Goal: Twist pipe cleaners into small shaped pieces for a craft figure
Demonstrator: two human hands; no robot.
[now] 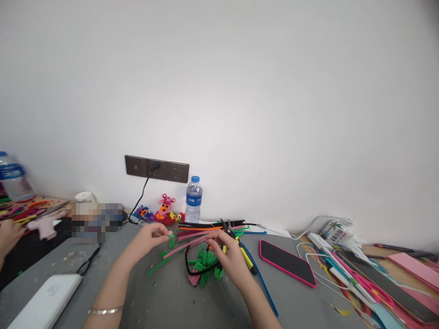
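My left hand (148, 238) is pinched on a short green pipe cleaner piece (170, 236) above the grey table (164, 297). My right hand (229, 255) is closed around yellow-handled pliers (240, 244), whose black jaws point up and left. Between and under the hands lies a pile of short green pipe cleaner pieces (206, 265) with a black loop around them. A bundle of long pink, orange, red and black pipe cleaners (206, 228) lies just beyond the hands.
A water bottle (194, 199) stands at the wall under a socket strip (157, 168). Small pipe cleaner figures (161, 214) sit beside it. A pink-cased phone (287, 262) lies right, a white power bank (46, 301) left. Another person's hand (8, 235) shows far left.
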